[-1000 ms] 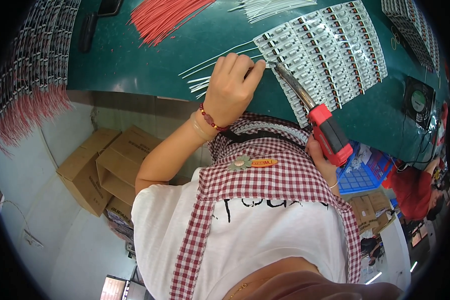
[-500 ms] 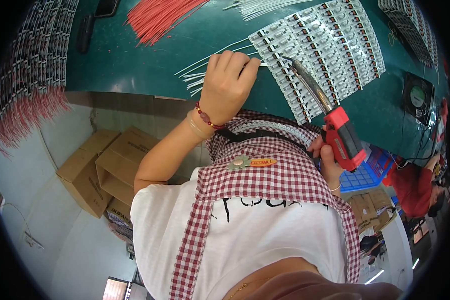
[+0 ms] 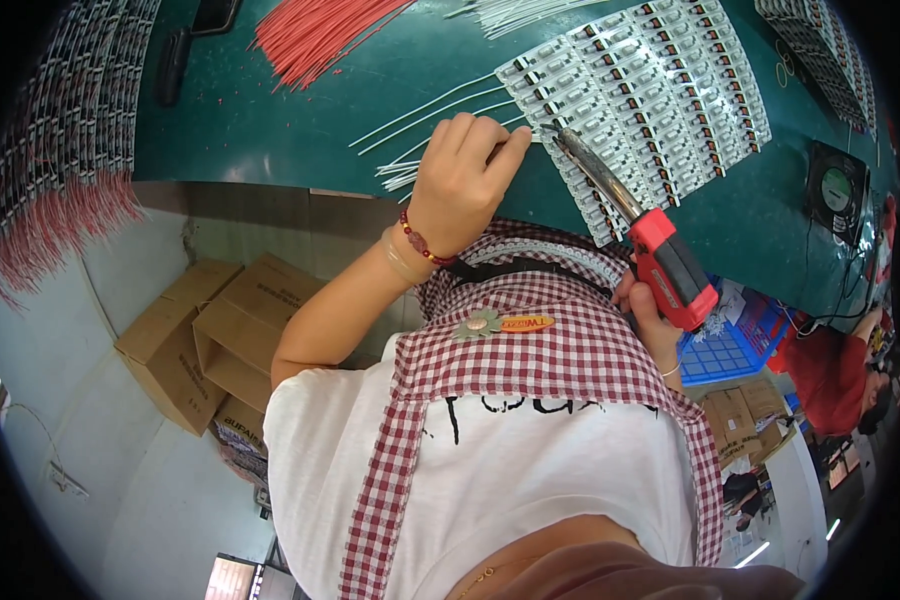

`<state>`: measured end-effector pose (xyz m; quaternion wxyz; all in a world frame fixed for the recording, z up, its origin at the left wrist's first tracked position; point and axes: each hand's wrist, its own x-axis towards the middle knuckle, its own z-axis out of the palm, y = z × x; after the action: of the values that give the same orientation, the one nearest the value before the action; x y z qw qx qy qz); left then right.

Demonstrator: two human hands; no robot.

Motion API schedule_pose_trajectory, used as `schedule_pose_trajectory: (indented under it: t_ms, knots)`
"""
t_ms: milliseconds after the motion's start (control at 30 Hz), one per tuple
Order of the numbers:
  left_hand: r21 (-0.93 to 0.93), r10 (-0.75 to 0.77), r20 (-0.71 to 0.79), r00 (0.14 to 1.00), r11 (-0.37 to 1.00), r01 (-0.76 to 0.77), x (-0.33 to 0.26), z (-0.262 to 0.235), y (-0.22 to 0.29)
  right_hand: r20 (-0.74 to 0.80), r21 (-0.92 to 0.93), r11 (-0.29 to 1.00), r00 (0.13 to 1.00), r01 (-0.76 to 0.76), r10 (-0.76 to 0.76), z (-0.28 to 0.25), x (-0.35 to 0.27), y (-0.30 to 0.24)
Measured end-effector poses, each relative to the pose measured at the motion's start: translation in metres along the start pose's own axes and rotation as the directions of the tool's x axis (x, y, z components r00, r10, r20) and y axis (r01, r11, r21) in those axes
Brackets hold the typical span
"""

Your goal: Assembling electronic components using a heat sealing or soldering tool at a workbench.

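Under the green bench (image 3: pixel 270 130), lower left, brown cardboard boxes (image 3: pixel 205 335) sit stacked on the floor — dark print on their sides; more brown boxes (image 3: pixel 745 405) at lower right, beside a blue crate (image 3: pixel 730 350). On the checked apron (image 3: pixel 570 350) — a small flower pin with an orange oblong badge (image 3: pixel 505 323). Left hand (image 3: pixel 465 175) is curled with fingertips pressed down on the near ends of the white wires (image 3: pixel 420 110), right by the edge of the sheet of small white components (image 3: pixel 650 90). Right hand (image 3: pixel 650 320) is wrapped around the red grip of the soldering iron (image 3: pixel 630 215), only partly visible behind it; the metal tip sits at the sheet's near-left edge, just beside the left fingertips. Red wire bundle (image 3: pixel 320 30) lies at the top, well apart. A round fan (image 3: pixel 835 190) sits at the right end. Versus one second ago: the iron's grip has swung lower and further right, the tip has stayed near the left fingers, and the left hand has barely moved.
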<state>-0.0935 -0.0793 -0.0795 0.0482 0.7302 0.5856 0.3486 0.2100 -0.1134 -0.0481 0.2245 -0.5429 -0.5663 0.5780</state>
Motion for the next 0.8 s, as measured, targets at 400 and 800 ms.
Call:
schedule_pose_trajectory:
  t_ms: [400, 800]
  knots:
    - [-0.004, -0.013, 0.007, 1.000, 1.000, 0.013, 0.002, 0.000, 0.001, -0.049, -0.385, 0.913, 0.985, 0.135, -0.166, -0.003, 0.004, -0.001]
    - [0.048, 0.034, -0.022, 0.999, 0.998, -0.033, 0.002, -0.001, -0.002, -0.003, 0.217, 0.974, 0.997, -0.072, 0.075, -0.005, -0.003, -0.034]
